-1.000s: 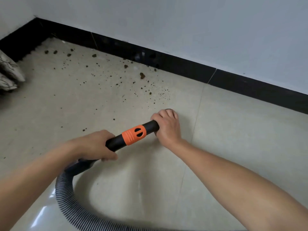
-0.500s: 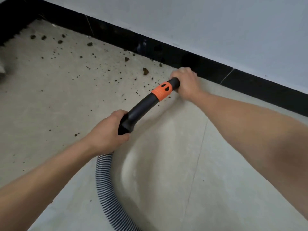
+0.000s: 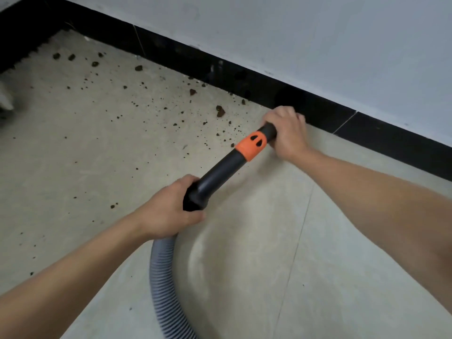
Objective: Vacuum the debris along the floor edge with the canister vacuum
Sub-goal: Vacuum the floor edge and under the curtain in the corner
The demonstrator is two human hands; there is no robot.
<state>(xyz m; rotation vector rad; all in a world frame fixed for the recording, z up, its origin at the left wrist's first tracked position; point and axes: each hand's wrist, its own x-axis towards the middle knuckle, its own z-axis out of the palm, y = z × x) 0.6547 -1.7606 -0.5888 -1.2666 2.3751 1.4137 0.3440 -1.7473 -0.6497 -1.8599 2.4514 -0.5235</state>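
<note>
Two hands on the tube (image 3: 220, 171). The left hand (image 3: 168, 211) grips the bent rear end, where the grey ribbed hose (image 3: 163, 277) joins. The right hand (image 3: 287, 133) is curled around the front end, just past the orange collar (image 3: 252, 145), and it hides the tube's mouth. The tube slants up and right from the left hand toward the skirting (image 3: 391, 140).

Debris (image 3: 220, 111): brown lumps and fine specks on the floor (image 3: 354, 241), left of the tube's front end. They spread along the skirting toward the far-left corner. The largest lump lies near the right hand, and the fine specks are densest just left of the collar. A few stray specks lie beside the left forearm.

Around: a pale object (image 3: 5, 99) at the left frame edge is blurred and unidentified. The hose curves from the left hand down to the bottom edge. Only bare tile lies between the tube's front and the nearest specks.

Edges: the black skirting runs diagonally under the white wall (image 3: 318, 45) and meets a second dark strip in the top-left corner. The right hand's knuckles are just beside the skirting; contact cannot be told. A tile joint (image 3: 297, 241) runs from the skirting down past the hose. Open tile lies right of that joint, under the right forearm.
</note>
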